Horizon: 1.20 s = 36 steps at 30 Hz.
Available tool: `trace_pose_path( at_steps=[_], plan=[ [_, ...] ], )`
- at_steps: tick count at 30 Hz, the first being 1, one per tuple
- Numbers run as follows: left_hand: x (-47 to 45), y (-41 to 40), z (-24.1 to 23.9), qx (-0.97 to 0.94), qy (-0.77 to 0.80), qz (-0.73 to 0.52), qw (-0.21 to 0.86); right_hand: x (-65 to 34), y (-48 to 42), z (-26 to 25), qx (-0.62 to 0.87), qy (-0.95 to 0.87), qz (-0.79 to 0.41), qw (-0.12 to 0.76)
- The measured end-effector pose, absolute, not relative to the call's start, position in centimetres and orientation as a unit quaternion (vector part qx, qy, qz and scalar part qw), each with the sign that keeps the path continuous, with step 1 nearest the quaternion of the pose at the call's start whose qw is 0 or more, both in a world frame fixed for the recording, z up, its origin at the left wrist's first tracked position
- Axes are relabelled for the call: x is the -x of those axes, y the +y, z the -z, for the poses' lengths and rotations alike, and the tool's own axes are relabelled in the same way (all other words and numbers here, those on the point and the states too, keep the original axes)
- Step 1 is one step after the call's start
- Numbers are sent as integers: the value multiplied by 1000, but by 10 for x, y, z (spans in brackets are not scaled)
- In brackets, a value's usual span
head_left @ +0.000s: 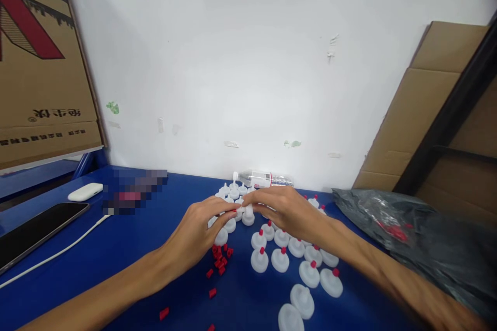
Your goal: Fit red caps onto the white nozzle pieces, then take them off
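Note:
My left hand [198, 225] is closed in a pinch, with a bit of red at its fingertips that looks like a small red cap [235, 210]. Close against it, my right hand [281, 207] pinches a white nozzle lid [247, 213]; its fingers partly cover the lid. The fingertips of both hands almost meet. Behind and below them stand several plain white nozzle lids [221, 237]. Loose red caps [220, 261] lie in a small heap below my left hand. Under my right forearm, several white lids with red caps on their tips [280, 259] stand upright.
A clear plastic bottle [260, 178] lies by the wall. At right is a dark plastic bag [435, 248] with red pieces near its clear part. A phone [42, 230], white case [85, 191] and cable [66, 251] lie left. Cardboard [415, 108] leans at right.

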<state>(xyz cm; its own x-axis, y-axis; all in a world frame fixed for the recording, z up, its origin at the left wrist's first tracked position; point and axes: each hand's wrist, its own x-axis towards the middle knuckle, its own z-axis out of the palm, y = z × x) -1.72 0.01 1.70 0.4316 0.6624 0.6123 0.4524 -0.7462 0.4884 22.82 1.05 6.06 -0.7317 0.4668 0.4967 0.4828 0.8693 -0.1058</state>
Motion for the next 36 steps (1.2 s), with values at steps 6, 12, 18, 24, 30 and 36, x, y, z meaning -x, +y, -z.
trace_pose_path(
  at_steps=[6,12,18,24,30,36],
  plan=[
    [16,0,-21,-797,371,-460,123,-216,-9,-68,298,-912,7,281],
    [17,2,-19,-801,339,-484,98,-212,-9,-60,241,-916,71,312],
    [22,6,-13,-849,308,-430,4,-209,-7,-58,189,-909,173,330],
    [24,-5,-21,-867,284,-400,90,-208,-10,-59,165,-907,171,347],
    [22,-7,-25,-868,289,-376,148,-210,-10,-51,166,-910,186,331],
    [21,-12,-30,-855,301,-362,217,-211,-12,-49,185,-920,177,295]
  ],
)
